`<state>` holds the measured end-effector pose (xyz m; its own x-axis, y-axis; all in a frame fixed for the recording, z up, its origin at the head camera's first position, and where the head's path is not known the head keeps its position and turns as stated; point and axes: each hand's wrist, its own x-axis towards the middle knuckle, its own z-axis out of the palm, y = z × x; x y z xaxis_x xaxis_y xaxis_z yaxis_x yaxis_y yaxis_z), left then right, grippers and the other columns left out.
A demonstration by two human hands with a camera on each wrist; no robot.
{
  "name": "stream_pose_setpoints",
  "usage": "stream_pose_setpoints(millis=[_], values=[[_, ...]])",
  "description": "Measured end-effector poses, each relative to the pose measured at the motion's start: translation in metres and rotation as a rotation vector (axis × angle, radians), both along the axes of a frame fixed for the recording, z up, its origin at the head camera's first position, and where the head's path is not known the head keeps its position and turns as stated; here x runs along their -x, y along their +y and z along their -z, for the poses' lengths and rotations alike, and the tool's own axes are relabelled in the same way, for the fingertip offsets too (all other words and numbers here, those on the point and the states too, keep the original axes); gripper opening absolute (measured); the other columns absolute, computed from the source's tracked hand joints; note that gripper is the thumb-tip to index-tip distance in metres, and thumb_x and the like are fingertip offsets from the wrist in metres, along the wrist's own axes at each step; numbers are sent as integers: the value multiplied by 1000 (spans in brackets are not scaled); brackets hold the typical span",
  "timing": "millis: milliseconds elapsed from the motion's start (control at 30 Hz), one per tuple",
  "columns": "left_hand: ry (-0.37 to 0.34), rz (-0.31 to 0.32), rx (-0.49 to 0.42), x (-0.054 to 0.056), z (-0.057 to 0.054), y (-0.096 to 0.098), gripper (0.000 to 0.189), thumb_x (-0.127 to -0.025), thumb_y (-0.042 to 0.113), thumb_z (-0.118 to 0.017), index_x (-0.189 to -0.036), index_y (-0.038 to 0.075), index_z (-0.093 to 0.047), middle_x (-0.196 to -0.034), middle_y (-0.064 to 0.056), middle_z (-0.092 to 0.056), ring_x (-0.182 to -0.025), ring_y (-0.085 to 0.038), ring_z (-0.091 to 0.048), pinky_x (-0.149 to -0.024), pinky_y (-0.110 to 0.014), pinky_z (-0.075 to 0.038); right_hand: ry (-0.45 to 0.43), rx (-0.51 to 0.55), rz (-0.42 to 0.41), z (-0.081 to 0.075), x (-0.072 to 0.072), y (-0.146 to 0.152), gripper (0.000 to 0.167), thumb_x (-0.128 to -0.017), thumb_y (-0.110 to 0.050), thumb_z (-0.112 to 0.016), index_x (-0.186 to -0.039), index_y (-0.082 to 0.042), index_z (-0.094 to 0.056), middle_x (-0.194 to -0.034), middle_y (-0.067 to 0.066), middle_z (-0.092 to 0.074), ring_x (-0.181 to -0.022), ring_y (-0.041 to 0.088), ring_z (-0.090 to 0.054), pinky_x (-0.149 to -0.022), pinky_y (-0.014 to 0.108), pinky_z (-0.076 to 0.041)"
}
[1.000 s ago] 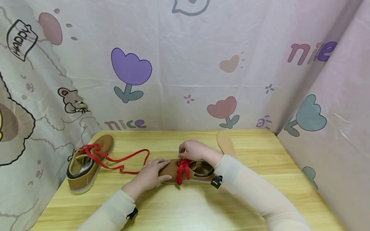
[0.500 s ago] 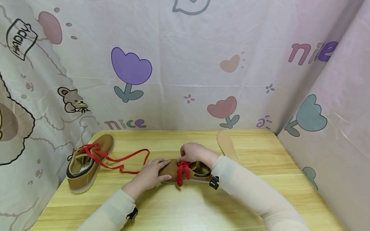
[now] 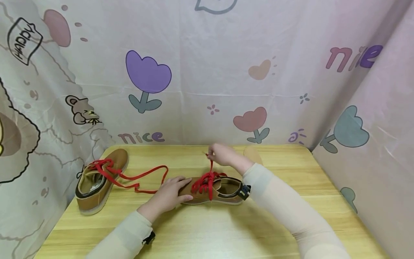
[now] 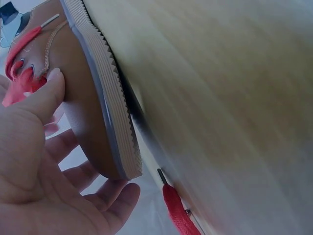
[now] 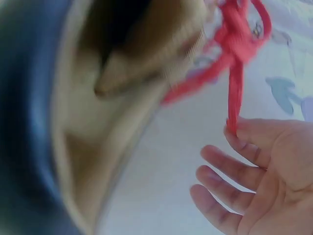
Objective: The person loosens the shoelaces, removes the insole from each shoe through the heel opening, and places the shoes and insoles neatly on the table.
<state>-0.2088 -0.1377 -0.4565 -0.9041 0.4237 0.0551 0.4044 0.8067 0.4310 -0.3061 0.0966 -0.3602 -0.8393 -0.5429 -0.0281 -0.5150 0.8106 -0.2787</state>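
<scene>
A brown shoe [image 3: 185,187] with a red shoelace [image 3: 211,166] lies at the middle of the table, its toe to the left. My left hand [image 3: 169,194] grips the toe; in the left wrist view the thumb lies along the shoe's side [image 4: 90,112] and the fingers reach round the tip. Above the far side of the shoe, my right hand [image 3: 223,155] pinches one lace end between thumb and forefinger, the strand drawn taut. The right wrist view shows the knotted lace [image 5: 235,95] running down to those fingertips, with the other fingers loosely spread.
A second brown shoe [image 3: 92,205] stands at the table's left edge, its long red lace [image 3: 145,178] trailing toward my left hand. A tan insole [image 3: 253,154] lies at the back right, partly behind my right arm. Printed curtains surround the wooden table [image 3: 207,233].
My right hand has moved up and away from the shoe, drawing a lace end with it. The lace loops hanging over the near side have come out of place. My left hand stays put.
</scene>
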Motion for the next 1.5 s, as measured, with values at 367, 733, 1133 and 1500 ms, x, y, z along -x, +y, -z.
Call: stream_pose_setpoints(millis=[367, 733, 1133, 1500], values=[[8, -10, -1, -2, -3, 1, 65, -90, 45, -71, -145, 14, -56, -145, -17, -52, -132, -43, -45, -110, -61, -32, 82, -14, 154, -12, 23, 28, 22, -101, -15, -60, -80, -9, -58, -73, 3, -55, -64, 18, -48, -61, 30, -40], [-9, -13, 0, -1, 1, 2, 65, -90, 46, -71, -145, 15, -55, -146, -17, -50, -132, -43, -44, -109, -61, -32, 144, -58, 312, 3, 41, 67, 27, -100, -26, -64, -77, -11, -65, -71, 3, -59, -65, 20, -54, -62, 36, -45], [6, -16, -3, -1, -1, 1, 65, -90, 46, -71, -145, 15, -56, -144, -16, -52, -132, -43, -45, -109, -61, -33, 125, -68, -55, 0, 12, 47, 8, -96, -12, -66, -94, -8, -73, -96, 5, -72, -93, 24, -67, -86, 39, -53], [8, -18, -9, -1, 0, 2, 64, -90, 45, -72, -144, 14, -57, -144, -17, -52, -132, -44, -44, -109, -62, -32, 55, -60, -277, 2, -13, 26, 8, -96, -9, -67, -99, -9, -74, -101, 2, -72, -99, 23, -67, -90, 36, -53]])
